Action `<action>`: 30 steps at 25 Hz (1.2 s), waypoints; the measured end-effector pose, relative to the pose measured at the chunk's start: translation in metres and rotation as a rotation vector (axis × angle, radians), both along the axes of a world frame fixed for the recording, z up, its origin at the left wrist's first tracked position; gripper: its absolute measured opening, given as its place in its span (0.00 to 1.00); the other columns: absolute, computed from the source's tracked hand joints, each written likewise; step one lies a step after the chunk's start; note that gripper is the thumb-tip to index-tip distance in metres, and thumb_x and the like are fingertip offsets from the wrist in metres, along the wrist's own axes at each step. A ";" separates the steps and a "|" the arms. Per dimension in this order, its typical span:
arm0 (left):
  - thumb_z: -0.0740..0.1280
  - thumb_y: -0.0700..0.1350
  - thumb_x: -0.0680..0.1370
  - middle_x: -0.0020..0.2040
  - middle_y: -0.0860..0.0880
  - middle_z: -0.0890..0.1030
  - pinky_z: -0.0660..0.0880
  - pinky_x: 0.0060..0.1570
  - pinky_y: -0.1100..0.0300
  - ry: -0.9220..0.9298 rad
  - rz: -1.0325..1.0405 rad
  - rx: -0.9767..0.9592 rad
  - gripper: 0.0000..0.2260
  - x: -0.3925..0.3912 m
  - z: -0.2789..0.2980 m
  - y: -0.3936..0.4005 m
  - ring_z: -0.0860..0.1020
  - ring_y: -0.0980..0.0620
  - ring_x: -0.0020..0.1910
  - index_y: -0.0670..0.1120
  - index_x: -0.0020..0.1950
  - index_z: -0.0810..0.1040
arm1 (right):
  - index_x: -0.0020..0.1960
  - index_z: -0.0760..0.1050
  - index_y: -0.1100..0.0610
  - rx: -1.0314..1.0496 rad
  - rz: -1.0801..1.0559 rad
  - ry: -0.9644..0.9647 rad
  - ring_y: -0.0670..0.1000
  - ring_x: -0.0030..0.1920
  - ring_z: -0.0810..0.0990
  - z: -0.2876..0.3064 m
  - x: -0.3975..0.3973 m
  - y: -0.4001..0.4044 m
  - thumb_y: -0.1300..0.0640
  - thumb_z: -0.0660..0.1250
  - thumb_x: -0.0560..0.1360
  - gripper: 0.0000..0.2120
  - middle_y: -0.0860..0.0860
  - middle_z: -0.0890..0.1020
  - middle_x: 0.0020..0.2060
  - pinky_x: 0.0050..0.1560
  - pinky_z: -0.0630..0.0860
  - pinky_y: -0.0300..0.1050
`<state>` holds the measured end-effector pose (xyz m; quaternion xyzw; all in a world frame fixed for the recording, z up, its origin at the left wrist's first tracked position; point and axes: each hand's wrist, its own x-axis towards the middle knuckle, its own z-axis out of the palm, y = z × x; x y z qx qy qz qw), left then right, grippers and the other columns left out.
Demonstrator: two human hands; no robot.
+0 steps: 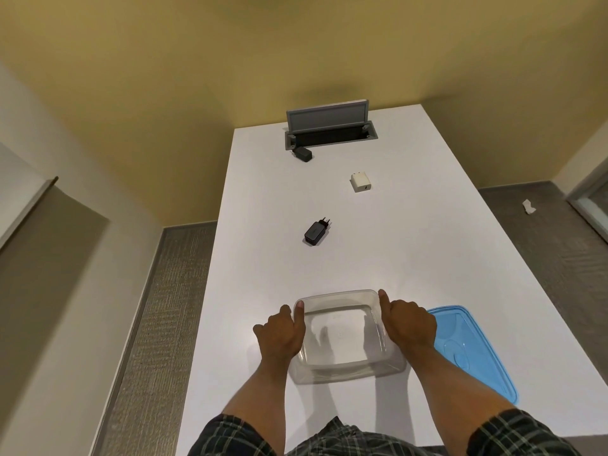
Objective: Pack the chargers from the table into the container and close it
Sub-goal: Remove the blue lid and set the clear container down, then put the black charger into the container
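Observation:
A clear plastic container (342, 368) stands open and empty on the white table (427, 251), close to me. My left hand (283, 330) grips its left wall and my right hand (408, 324) grips its right wall. Its blue lid (470, 350) lies flat on the table just right of the container. Three chargers lie farther away: a black charger (316, 232) with its prongs up in the middle, a white charger (360, 182) to the right beyond it, and another black charger (302, 154) at the far end.
A grey cable box (329, 128) with its flap raised is set into the table's far end, right beside the far black charger. The table's left edge drops to grey carpet (171, 307). A white scrap (529, 206) lies on the floor at right.

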<state>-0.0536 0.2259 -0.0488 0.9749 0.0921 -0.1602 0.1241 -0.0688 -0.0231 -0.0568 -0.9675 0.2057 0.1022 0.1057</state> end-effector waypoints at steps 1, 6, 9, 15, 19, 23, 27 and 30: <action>0.43 0.63 0.83 0.48 0.49 0.83 0.65 0.56 0.49 -0.012 -0.004 -0.014 0.27 0.005 0.000 -0.001 0.80 0.45 0.50 0.49 0.56 0.75 | 0.29 0.71 0.53 -0.034 -0.008 0.001 0.55 0.34 0.79 0.003 0.005 -0.002 0.36 0.43 0.81 0.33 0.50 0.79 0.30 0.35 0.68 0.43; 0.49 0.60 0.84 0.57 0.48 0.79 0.67 0.56 0.50 -0.153 -0.113 -0.061 0.23 0.080 -0.009 -0.004 0.78 0.44 0.56 0.47 0.62 0.76 | 0.33 0.78 0.54 -0.071 -0.120 -0.047 0.56 0.31 0.76 -0.003 0.070 0.000 0.39 0.45 0.82 0.32 0.51 0.82 0.32 0.36 0.68 0.44; 0.51 0.59 0.84 0.60 0.46 0.78 0.69 0.57 0.50 -0.198 -0.189 -0.056 0.23 0.100 -0.003 -0.015 0.77 0.43 0.58 0.45 0.64 0.76 | 0.33 0.76 0.55 -0.072 -0.080 -0.076 0.58 0.33 0.80 0.005 0.088 -0.003 0.44 0.50 0.82 0.27 0.52 0.82 0.31 0.34 0.66 0.43; 0.55 0.57 0.83 0.65 0.44 0.77 0.70 0.57 0.49 -0.160 -0.344 -0.064 0.22 0.188 -0.018 -0.036 0.76 0.41 0.60 0.43 0.67 0.73 | 0.39 0.76 0.56 -0.038 0.087 -0.130 0.57 0.39 0.80 -0.014 0.165 -0.001 0.51 0.56 0.81 0.17 0.52 0.82 0.36 0.34 0.66 0.45; 0.60 0.53 0.81 0.69 0.43 0.74 0.70 0.60 0.49 -0.126 -0.419 -0.014 0.23 0.199 -0.013 -0.047 0.74 0.41 0.64 0.42 0.72 0.68 | 0.54 0.78 0.56 -0.002 0.194 -0.154 0.58 0.48 0.80 -0.016 0.180 0.002 0.57 0.57 0.79 0.11 0.53 0.83 0.48 0.43 0.71 0.48; 0.62 0.52 0.80 0.70 0.43 0.72 0.70 0.61 0.48 -0.089 -0.431 -0.002 0.25 0.205 -0.013 -0.050 0.73 0.40 0.65 0.42 0.73 0.66 | 0.71 0.69 0.55 0.074 0.234 -0.105 0.58 0.63 0.76 -0.026 0.186 0.001 0.54 0.58 0.80 0.20 0.53 0.76 0.67 0.58 0.72 0.52; 0.63 0.54 0.80 0.76 0.42 0.66 0.67 0.66 0.47 -0.033 -0.439 -0.004 0.31 0.206 -0.015 -0.054 0.69 0.40 0.70 0.41 0.78 0.59 | 0.78 0.59 0.56 0.114 0.216 -0.099 0.55 0.74 0.66 -0.036 0.191 -0.008 0.57 0.56 0.80 0.26 0.54 0.63 0.77 0.69 0.67 0.51; 0.63 0.55 0.79 0.77 0.42 0.63 0.67 0.66 0.47 -0.024 -0.437 0.013 0.34 0.211 -0.015 -0.055 0.68 0.40 0.71 0.41 0.79 0.56 | 0.80 0.53 0.57 0.146 0.220 -0.080 0.55 0.77 0.61 -0.038 0.189 -0.010 0.59 0.56 0.79 0.30 0.55 0.58 0.79 0.71 0.64 0.50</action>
